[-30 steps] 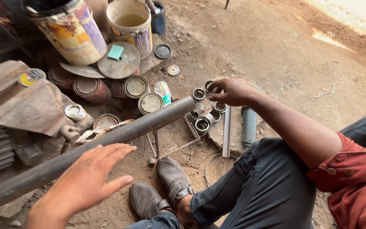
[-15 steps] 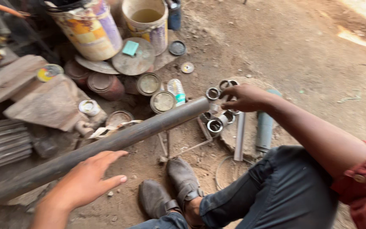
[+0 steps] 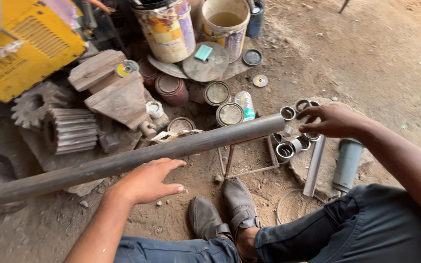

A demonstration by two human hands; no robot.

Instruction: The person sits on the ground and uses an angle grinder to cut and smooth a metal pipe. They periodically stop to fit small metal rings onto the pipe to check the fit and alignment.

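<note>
Long rusty pipe on stand

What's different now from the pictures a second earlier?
Mostly the view swung left, bringing a yellow machine into sight. The left hand stays open beside the long steel pipe. The right hand still hovers over the small metal rings; nothing was picked up or let go.

Both forearms were bare, with no sleeve showing, and the left hand and right hand wore no gloves, rings or watch. The legs were covered by dark blue-grey trousers, creased at the knee. Just beside the trouser cuffs sat worn, dusty grey-brown shoes with a strap and buckle.
</note>
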